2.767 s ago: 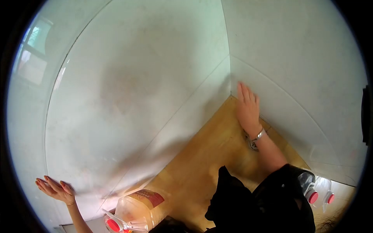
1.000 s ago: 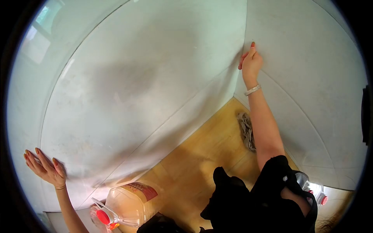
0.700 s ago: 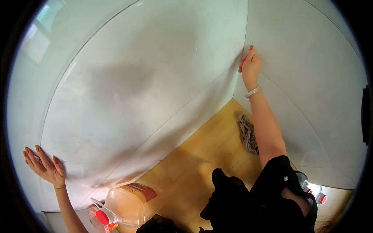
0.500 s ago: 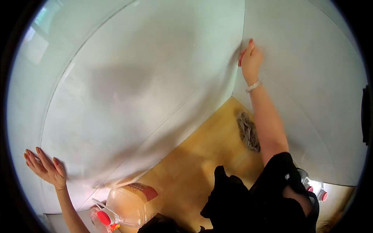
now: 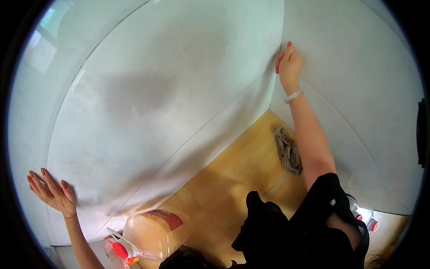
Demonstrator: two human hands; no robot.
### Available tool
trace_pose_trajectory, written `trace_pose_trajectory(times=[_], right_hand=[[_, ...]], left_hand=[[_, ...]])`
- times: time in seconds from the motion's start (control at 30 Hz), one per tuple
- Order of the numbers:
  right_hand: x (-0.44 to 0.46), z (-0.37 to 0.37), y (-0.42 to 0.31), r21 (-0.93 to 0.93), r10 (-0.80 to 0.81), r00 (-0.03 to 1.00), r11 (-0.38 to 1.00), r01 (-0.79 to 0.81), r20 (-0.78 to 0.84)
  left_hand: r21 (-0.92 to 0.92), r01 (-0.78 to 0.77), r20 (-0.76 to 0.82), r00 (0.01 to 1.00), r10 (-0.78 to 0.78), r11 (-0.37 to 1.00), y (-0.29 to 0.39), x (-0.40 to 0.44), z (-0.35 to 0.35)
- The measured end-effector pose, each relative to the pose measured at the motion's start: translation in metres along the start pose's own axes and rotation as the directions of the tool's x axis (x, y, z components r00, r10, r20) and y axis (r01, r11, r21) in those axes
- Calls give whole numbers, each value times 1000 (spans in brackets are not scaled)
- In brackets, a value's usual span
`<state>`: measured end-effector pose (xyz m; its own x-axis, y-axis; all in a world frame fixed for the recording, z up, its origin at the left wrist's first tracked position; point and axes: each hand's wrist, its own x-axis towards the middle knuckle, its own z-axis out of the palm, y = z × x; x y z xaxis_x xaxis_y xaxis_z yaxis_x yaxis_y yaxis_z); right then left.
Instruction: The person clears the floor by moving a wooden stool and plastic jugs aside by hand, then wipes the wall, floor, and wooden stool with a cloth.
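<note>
My left hand lies open against the pale tiled wall, fingers stretched and slightly spread. Up at the corner where two walls meet, my right hand touches or nearly touches the right-hand wall. Its fingers are curled and its thumb points up; whatever they hold, if anything, is hidden. A pale bracelet circles that wrist. Below the right forearm a crumpled grey-brown cloth rests on the yellow-brown wooden surface, near the corner.
A large clear jug with a red cap and a white handle stands at lower left, near my left forearm. Red-capped bottles are partly hidden behind the black sleeve at right. Thin joint lines run across the walls.
The view has shifted very slightly. My right hand, blurred before, now shows sharply at nearly the same spot by the corner. My left hand stays flat on the wall.
</note>
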<state>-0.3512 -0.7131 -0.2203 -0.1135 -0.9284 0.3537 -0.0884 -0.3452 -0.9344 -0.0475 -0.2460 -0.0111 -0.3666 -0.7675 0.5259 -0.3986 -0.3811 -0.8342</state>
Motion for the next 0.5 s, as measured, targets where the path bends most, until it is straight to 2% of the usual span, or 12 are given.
trace_pose_trajectory(times=[0.1,0.2,0.3,0.37,0.47,0.5], right_hand=[[-3,-1,10,104,78,997,992,-78,8],[-5,-3,0,50,50,999,998,-50,-1],[2,-2,5,67,-50,999,997,49,10],[-4,-4,8,111,63,998,992,-64,8],[-13,-6,-2,189,78,997,979,-76,-1],[-19,-13,7,147,67,996,986,-76,65]], left_hand=[[16,10,9,1000,-10,1000,1,-1,0],[-4,-6,10,1000,6,1000,2,1,-2],[1,13,-11,1000,-13,1000,1,0,1],[12,23,6,1000,-23,1000,2,0,0],[-33,17,-23,1000,-18,999,0,-1,1],[-19,15,-21,1000,-15,1000,-1,-2,2]])
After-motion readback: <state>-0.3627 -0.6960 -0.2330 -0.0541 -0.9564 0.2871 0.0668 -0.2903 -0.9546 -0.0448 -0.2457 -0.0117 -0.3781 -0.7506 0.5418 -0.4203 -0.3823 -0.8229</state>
